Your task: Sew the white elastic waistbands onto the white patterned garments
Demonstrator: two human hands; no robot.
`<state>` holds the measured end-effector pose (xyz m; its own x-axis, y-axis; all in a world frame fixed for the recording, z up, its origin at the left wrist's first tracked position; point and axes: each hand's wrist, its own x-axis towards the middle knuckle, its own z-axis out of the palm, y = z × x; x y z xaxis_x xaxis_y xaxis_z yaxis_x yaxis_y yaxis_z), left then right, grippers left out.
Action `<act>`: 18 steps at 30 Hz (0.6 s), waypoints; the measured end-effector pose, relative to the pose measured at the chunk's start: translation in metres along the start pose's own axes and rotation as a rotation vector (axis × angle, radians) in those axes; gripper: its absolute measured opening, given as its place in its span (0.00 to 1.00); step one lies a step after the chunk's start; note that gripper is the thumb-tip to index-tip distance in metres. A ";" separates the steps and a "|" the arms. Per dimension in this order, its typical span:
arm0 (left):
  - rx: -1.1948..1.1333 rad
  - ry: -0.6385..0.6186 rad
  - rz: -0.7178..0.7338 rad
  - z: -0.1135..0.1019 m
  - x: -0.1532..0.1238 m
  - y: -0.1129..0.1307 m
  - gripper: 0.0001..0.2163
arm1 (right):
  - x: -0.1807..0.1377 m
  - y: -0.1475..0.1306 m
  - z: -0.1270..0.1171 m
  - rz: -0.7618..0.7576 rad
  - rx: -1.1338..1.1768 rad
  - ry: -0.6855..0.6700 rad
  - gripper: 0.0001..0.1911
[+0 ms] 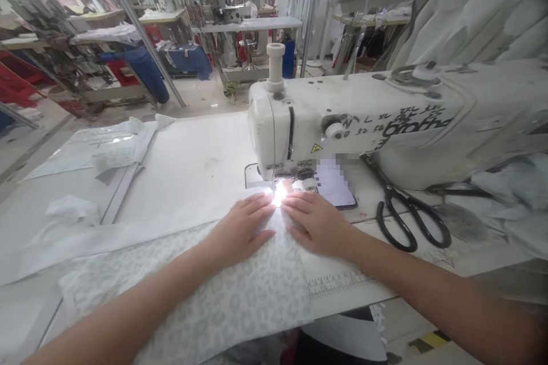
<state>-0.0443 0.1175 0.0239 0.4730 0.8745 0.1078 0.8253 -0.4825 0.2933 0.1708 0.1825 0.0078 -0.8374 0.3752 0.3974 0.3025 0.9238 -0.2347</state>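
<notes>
A pale fabric piece with grey leopard spots (pixel 252 291) lies over the front of the sewing table and runs up to the needle of a white sewing machine (pixel 308 108). Flat on the fabric, left of the needle, rests my left hand (pixel 246 222), its fingers stretched toward the lit presser foot area. My right hand (pixel 314 219) lies on the right side of the fabric, fingers extended toward the same spot. Bright lamp glare hides the needle and the fingertips in part.
Black-handled scissors (pixel 406 214) lie right of my right hand, beside a phone (pixel 336 182) under the machine arm. More fabric (pixel 505 199) is heaped at the right. Cloth pieces and a clear bag (pixel 98 145) sit at the left. Other sewing stations (pixel 248 24) stand behind.
</notes>
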 end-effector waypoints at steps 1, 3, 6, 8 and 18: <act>0.000 -0.004 0.001 -0.001 0.000 0.000 0.20 | -0.001 0.000 0.000 0.003 0.000 -0.003 0.18; 0.001 -0.014 0.002 -0.001 0.002 -0.002 0.20 | -0.002 -0.001 -0.001 0.010 -0.006 -0.009 0.19; 0.006 -0.022 0.008 -0.003 0.004 -0.006 0.20 | 0.000 -0.002 -0.002 0.035 -0.030 -0.031 0.21; 0.013 -0.024 0.029 -0.004 0.006 -0.010 0.21 | 0.002 -0.002 -0.002 0.051 -0.056 -0.052 0.22; 0.045 -0.033 0.046 -0.007 0.015 -0.024 0.22 | 0.007 -0.003 -0.003 0.130 -0.176 -0.123 0.24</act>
<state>-0.0593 0.1429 0.0249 0.5204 0.8493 0.0884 0.8149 -0.5249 0.2457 0.1650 0.1821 0.0137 -0.8321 0.4895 0.2608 0.4770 0.8715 -0.1139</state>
